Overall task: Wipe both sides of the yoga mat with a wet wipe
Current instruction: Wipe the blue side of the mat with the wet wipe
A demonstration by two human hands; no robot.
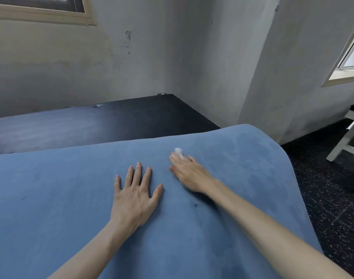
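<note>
Right hand (189, 174) grip presses wet wipe (178, 151), apparently, near yoga mat (51, 198) edge

Single view, head-mounted, wide-angle. The camera looks forward and down from above the person's own forearms, which enter from the lower edge. The mat (71, 198) fills the lower half at close range, with the left hand (134, 195) and right hand (189, 174) near frame centre. Beyond the mat's far edge the view reaches a dark platform (101, 119) and the room corner (178, 57) at mid-distance. A window (351, 55) appears at the right margin, with straight lines bowed by lens distortion. No second view is present.
</note>
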